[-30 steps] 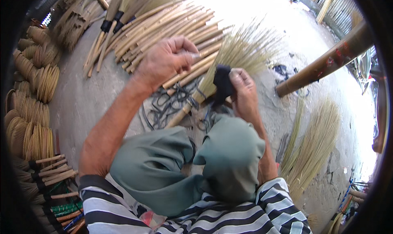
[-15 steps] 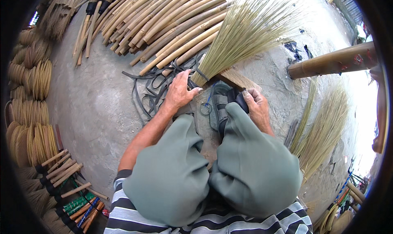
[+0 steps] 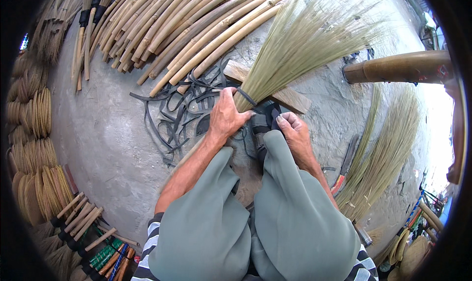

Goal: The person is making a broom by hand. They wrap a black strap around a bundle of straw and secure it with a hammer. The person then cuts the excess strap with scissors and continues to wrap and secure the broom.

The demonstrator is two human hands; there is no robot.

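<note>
In the head view, the person sits low over a rough grey concrete floor (image 3: 98,133), both knees in grey-green trousers (image 3: 295,217) filling the lower middle. The left hand (image 3: 227,117) is curled tight around the neck of a fan-shaped broom head of pale green-yellow grass stalks (image 3: 309,40), gripping just where the bundle narrows. A thin black strap band (image 3: 246,95) is wrapped around that neck, right above the knuckles. The broom head spreads up and to the right from the hand, its base resting over a short pale wooden block (image 3: 290,98) that lies on the floor.

The right hand (image 3: 294,129) sits just beside the left, fingers bent and pressed together, pinching a dark strap end (image 3: 268,114) against the top of the right knee.

A loose tangle of black rubber strips (image 3: 169,113) lies on the floor to the left of the hands. Beyond it, toward the floor's far edge, a row of tan bamboo handle sticks (image 3: 187,30) lies side by side. Bundles of coiled yellow-brown fibre (image 3: 34,148) line the left edge. A thick brown bamboo pole (image 3: 398,67) crosses at the right, and loose sheaves of dry grass (image 3: 383,153) lie near the right knee. Finished short brooms with coloured bindings (image 3: 93,241) are at the lower left.
</note>
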